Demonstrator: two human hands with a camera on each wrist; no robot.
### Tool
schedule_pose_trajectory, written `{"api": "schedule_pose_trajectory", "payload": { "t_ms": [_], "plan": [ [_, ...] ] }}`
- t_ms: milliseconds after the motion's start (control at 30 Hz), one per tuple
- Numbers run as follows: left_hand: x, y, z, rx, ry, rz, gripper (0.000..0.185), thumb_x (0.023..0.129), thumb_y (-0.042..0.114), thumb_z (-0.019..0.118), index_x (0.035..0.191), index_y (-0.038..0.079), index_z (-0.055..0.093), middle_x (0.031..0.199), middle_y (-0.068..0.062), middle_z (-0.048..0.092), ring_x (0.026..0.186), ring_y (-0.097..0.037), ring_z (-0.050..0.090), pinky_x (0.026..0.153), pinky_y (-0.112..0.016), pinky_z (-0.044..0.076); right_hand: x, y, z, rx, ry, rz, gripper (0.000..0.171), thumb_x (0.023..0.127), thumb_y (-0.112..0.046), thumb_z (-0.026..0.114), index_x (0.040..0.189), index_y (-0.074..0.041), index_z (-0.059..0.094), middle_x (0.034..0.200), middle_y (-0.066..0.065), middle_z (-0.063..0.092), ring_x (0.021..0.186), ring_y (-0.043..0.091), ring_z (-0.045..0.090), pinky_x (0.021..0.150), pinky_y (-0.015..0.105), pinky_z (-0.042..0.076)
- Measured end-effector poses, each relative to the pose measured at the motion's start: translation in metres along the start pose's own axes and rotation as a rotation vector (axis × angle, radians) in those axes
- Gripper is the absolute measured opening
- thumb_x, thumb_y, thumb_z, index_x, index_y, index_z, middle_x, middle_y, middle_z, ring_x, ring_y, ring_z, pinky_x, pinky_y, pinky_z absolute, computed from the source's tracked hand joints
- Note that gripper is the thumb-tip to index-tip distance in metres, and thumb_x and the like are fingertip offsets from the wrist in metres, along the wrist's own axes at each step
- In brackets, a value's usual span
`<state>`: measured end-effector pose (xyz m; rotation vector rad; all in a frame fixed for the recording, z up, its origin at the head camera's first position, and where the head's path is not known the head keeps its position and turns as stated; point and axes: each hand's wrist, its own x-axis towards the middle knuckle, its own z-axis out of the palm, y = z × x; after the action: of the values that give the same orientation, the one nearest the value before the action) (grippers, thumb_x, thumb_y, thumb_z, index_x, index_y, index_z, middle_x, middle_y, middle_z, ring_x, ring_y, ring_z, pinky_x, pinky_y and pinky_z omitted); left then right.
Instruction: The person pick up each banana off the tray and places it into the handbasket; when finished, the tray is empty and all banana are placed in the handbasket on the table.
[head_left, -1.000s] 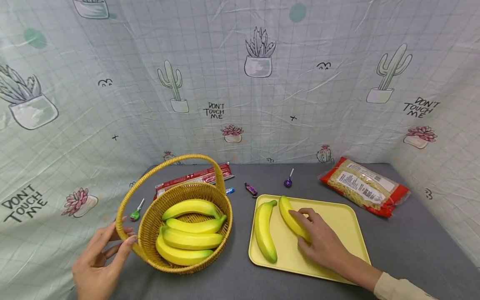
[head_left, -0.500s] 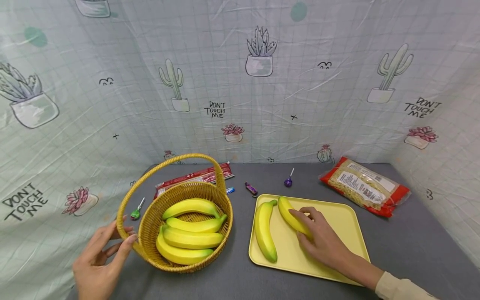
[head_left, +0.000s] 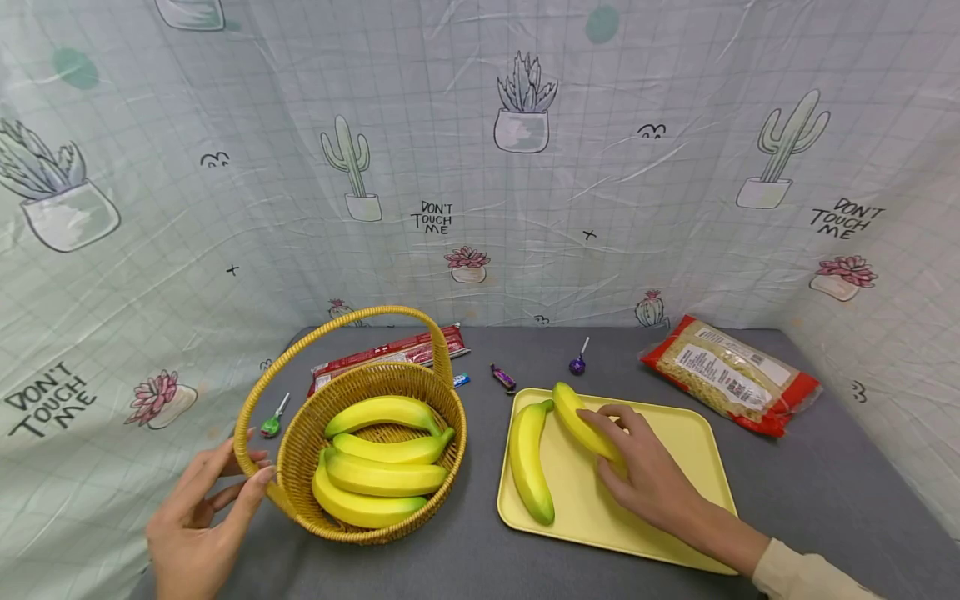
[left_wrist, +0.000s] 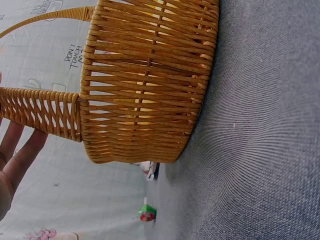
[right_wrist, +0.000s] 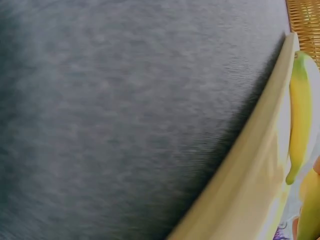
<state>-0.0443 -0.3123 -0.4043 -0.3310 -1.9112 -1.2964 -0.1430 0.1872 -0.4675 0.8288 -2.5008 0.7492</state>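
My left hand (head_left: 198,521) holds the lower left part of the handle (head_left: 258,392) of a round wicker basket (head_left: 298,442), thumb on the near side. Several yellow bananas (head_left: 386,477) with green tips lie inside the basket. In the left wrist view, fingers (left_wrist: 22,160) show under the woven handle base (left_wrist: 45,110). Over a pale yellow tray (head_left: 686,446), my right hand (head_left: 648,475) grips a banana (head_left: 576,417) between thumb and fingers, covering its near end. Another banana (head_left: 531,467) lies along the tray's left side.
Behind the basket lies a long red packet (head_left: 390,350). A green lollipop (head_left: 272,425) is left of it. A purple-wrapped candy (head_left: 502,377) and purple lollipop (head_left: 577,365) lie behind the tray. A red-edged bag of grain-like food (head_left: 727,375) lies at the back right.
The banana in my right hand has shifted slightly, its far end now up and left over the tray's back rim. My left hand and the basket have stayed in place.
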Motion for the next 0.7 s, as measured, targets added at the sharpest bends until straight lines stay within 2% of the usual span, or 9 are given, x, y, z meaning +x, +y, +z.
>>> {"api": "schedule_pose_trajectory", "payload": {
  "t_ms": [233,467,700],
  "plan": [
    [-0.001,0.000,-0.001,0.093,0.007,-0.014,0.056,0.080,-0.037,0.067,0.133,-0.019,0.063,0.119,-0.015,0.069,0.098,-0.015,0.069,0.078,-0.019,0.061,0.014,-0.009,-0.006,0.005,0.032,-0.065,0.073,0.082,0.005,0.074,0.150,-0.019,0.060,0.131,0.006,0.057,0.107,0.019,0.055,0.080,0.041,0.055],
    [-0.002,-0.001,-0.001,0.097,0.011,-0.011,0.054,0.080,-0.036,0.067,0.131,-0.020,0.063,0.116,-0.016,0.069,0.098,-0.016,0.070,0.078,-0.019,0.061,0.025,-0.016,-0.010,-0.004,0.040,-0.101,0.071,0.083,0.002,0.076,0.148,-0.019,0.061,0.132,0.004,0.057,0.103,0.017,0.054,0.074,0.035,0.053],
    [-0.001,-0.003,-0.004,0.153,0.000,-0.058,0.057,0.080,-0.034,0.070,0.134,-0.015,0.065,0.119,-0.015,0.069,0.099,-0.015,0.070,0.078,-0.021,0.062,0.033,-0.022,-0.013,0.002,0.038,-0.119,0.069,0.084,0.000,0.077,0.148,-0.019,0.061,0.133,0.004,0.057,0.105,0.018,0.054,0.076,0.037,0.054]
  ]
}}
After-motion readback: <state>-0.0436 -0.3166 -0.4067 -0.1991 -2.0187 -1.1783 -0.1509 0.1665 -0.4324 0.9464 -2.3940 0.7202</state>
